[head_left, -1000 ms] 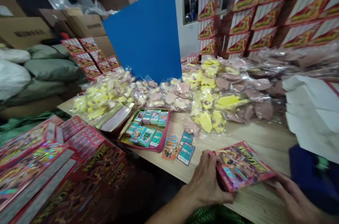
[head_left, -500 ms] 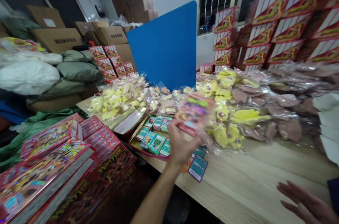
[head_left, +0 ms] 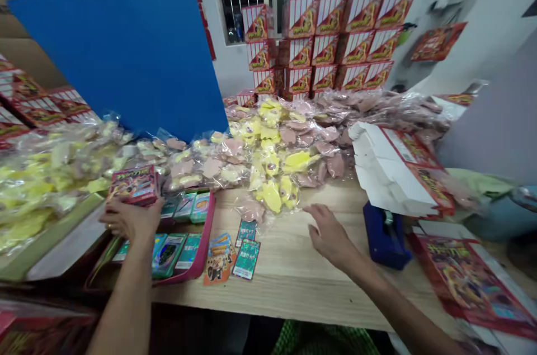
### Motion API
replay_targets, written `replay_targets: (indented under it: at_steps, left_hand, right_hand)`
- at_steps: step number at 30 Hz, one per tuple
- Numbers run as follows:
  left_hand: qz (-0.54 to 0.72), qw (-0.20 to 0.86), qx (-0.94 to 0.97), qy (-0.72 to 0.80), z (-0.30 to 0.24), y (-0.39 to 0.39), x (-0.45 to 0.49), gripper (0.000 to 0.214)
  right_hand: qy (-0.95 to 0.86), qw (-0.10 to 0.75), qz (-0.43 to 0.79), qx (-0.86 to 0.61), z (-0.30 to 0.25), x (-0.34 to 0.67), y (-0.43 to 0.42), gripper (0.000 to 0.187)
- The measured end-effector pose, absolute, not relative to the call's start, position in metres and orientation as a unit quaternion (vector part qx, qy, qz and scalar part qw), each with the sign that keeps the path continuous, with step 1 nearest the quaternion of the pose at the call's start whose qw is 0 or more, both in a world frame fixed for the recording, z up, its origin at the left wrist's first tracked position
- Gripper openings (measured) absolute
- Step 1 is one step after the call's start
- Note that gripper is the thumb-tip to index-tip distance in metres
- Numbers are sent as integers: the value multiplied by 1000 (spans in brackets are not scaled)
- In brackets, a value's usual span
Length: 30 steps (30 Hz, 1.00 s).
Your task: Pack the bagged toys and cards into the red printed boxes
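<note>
My left hand (head_left: 133,218) is closed on a small red printed card box (head_left: 134,184), held above the left part of an open tin. The tin (head_left: 206,243) has a pink rim, and stacks of teal card packs (head_left: 168,254) lie inside it; my left hand and forearm cover part of them. Over the bare wood to the right, my right hand (head_left: 329,232) is open with fingers apart and nothing in it. Between the tin and that hand lie orange cards (head_left: 218,263) and teal cards (head_left: 246,259).
Bagged yellow and pink pieces (head_left: 268,162) are heaped along the table's back. A blue board (head_left: 126,53) stands behind them at left. A dark blue tape dispenser (head_left: 385,237), an opened white-and-red carton (head_left: 390,170) and a flat red box (head_left: 465,277) sit at right. Red boxes (head_left: 325,45) are stacked behind.
My view has turned right. The red card box in my left hand has gone left, from beside the tin to above its left part. My right hand has come in over the table.
</note>
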State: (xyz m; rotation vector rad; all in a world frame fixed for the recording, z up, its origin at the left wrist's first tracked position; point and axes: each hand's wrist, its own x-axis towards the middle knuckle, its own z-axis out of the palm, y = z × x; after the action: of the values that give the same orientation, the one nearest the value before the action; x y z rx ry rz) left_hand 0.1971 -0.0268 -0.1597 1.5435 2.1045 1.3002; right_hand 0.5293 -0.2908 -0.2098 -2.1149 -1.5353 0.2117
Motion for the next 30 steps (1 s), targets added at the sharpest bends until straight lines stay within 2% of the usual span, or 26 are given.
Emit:
replay_targets:
  at_steps: [2,7,9,13,15,17,19,21,24,27,30]
  left_hand:
    - [439,108,481,751,-163,-27,197,93]
    - [457,32,533,712,-150,-52,213,73]
    - [434,55,607,664,-145,-68,229,60]
    - [307,227,756,531,-156,-95,282,32]
    - [256,273,781,500,-167,-98,316,19]
    - [248,271,776,513,-178,-95,350,13]
    - [259,263,756,541,-186,-87,379,23]
    - [275,265,730,567,-192,-78,401,43]
    - [300,302,692,584,-196,-66,415,64]
    - [339,372,658,559,-192,-59,412,72]
    - [370,474,632,489,-182,-58,403,66]
  right_hand:
    - [-621,132,50,-771,-190,524,-252,60]
    - [-671,60,77,-735,-183,523,-183,81]
    - [-677,50,78,-730,-191,531,-184,71]
    - [-692,44,68,-717,-198,543,-231,39]
    - [-698,39,65,-712,-198,542,-262,37]
    - [-701,45,65,-709,-198,537,-292,43]
    - [-699,58,72,-709,-200,531,-316,51]
    - [-696,78,84,-709,-203,529,-335,60]
    - [-677,147,76,-717,-209,539,-352,71]
    - [-628,245,40,-737,-211,562,-359,61]
    - [-573,304,30,-760,-206,586,-356,49]
